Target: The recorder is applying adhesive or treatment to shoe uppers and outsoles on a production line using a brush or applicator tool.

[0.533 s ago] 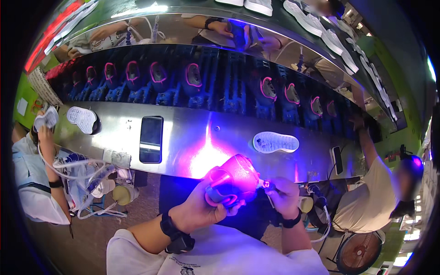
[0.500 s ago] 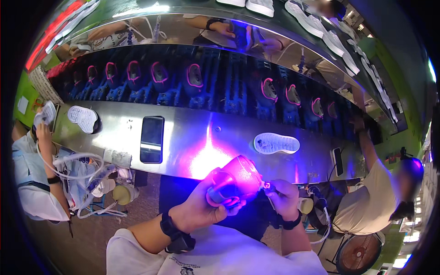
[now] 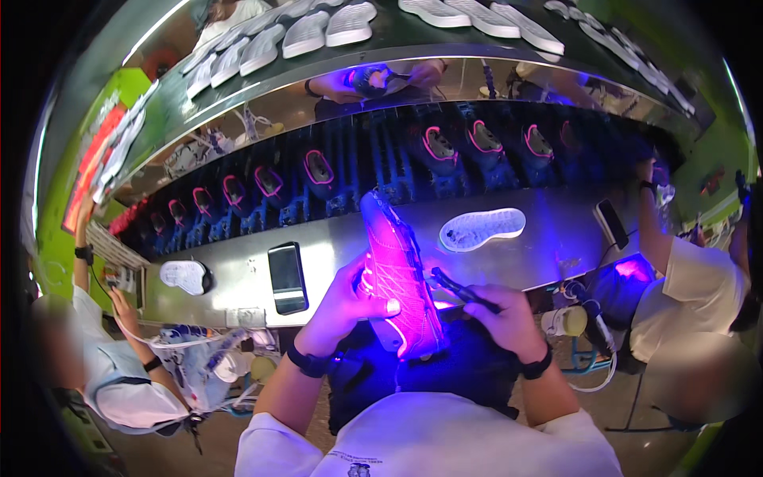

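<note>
My left hand (image 3: 340, 314) grips a shoe upper (image 3: 401, 278) by its opening side, the thumb pressed on its wall. The upper stands toe up, lit bright pink and violet. In my closed right hand (image 3: 510, 319) is a slim dark tool (image 3: 465, 294), its tip just right of the upper and apart from it. What kind of tool it is I cannot tell. A white shoe sole (image 3: 482, 229) lies on the metal bench (image 3: 540, 250) beyond the tool. Left of my left hand lies a dark phone (image 3: 288, 277).
Behind the bench, a row of dark uppers with pink collars (image 3: 319, 168) sits on a blue slatted conveyor (image 3: 381, 171). White soles (image 3: 350, 24) line the upper belt. Another sole (image 3: 184, 277) and a second phone (image 3: 612, 224) lie on the bench. Co-workers (image 3: 131, 362) flank me.
The upper has swung from lying sideways to toe up, its side now facing me. My right hand and the tool have drawn slightly away from it. The view has shifted.
</note>
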`<action>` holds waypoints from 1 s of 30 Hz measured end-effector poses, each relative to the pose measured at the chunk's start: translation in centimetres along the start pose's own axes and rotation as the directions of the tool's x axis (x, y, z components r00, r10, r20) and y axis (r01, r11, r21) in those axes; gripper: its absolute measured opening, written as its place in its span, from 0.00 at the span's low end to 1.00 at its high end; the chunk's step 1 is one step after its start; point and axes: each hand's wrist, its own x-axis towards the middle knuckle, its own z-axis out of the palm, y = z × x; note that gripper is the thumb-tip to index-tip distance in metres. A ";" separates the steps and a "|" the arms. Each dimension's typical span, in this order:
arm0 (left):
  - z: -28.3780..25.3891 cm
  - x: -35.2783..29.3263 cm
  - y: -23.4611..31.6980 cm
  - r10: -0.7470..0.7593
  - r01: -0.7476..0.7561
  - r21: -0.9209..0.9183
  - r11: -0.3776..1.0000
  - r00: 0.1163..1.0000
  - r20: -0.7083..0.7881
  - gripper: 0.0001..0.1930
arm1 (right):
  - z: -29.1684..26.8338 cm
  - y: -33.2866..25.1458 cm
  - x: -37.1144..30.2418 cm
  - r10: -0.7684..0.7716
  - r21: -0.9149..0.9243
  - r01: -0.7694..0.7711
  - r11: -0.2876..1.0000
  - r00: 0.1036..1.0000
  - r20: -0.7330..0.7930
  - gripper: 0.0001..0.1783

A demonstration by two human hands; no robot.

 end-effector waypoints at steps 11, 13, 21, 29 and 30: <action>4.7 0.4 -1.0 0.078 -0.093 0.349 0.933 0.995 0.057 0.53 | -5.6 -7.5 1.9 -0.185 -0.054 0.179 0.982 0.971 -0.149 0.16; 4.7 0.7 -1.4 0.073 -0.109 0.419 0.901 0.992 0.102 0.53 | -5.8 -7.3 2.2 -0.241 -0.115 0.226 0.967 0.960 -0.140 0.16; 5.4 1.6 -1.3 0.017 -0.039 0.369 0.929 0.998 0.062 0.54 | -6.0 -6.2 3.1 -0.277 -0.185 0.251 0.950 0.952 -0.128 0.15; 5.9 1.4 -0.8 0.021 -0.033 0.310 0.950 0.999 0.044 0.53 | -6.5 -5.5 3.3 -0.317 -0.256 0.288 0.923 0.945 -0.076 0.17; 5.9 1.3 -1.0 0.026 -0.035 0.290 0.956 0.999 0.036 0.52 | -6.6 -5.7 3.2 -0.299 -0.292 0.271 0.917 0.952 -0.057 0.17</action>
